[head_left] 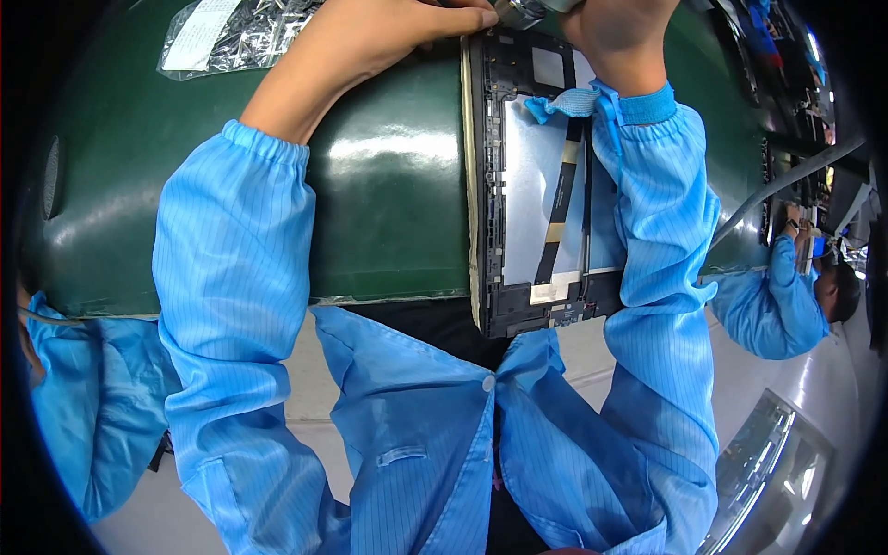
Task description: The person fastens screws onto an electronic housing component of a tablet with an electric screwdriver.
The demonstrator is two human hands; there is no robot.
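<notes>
An opened tablet-like device [518, 185] lies lengthwise in front of me, its black frame, silver inner plate and dark ribbon cable [561, 199] exposed. My left hand [398, 32] reaches over the green table to the device's far left corner. Its thumb and forefinger are pressed together, but what they pinch is hidden at the top edge. Curled above the far right part of the device, my right hand [624, 37] grips a tool with a silver metal nose [521, 12]. The upper edge cuts off most of that tool. A blue wrist strap [647, 106] circles my right wrist.
A clear bag of small metal parts [245, 42] with a white label sits at the far left on the green table [388, 213]. A grey cable [786, 185] crosses on the right. Other people in blue sit at the left [102, 398] and right [772, 305].
</notes>
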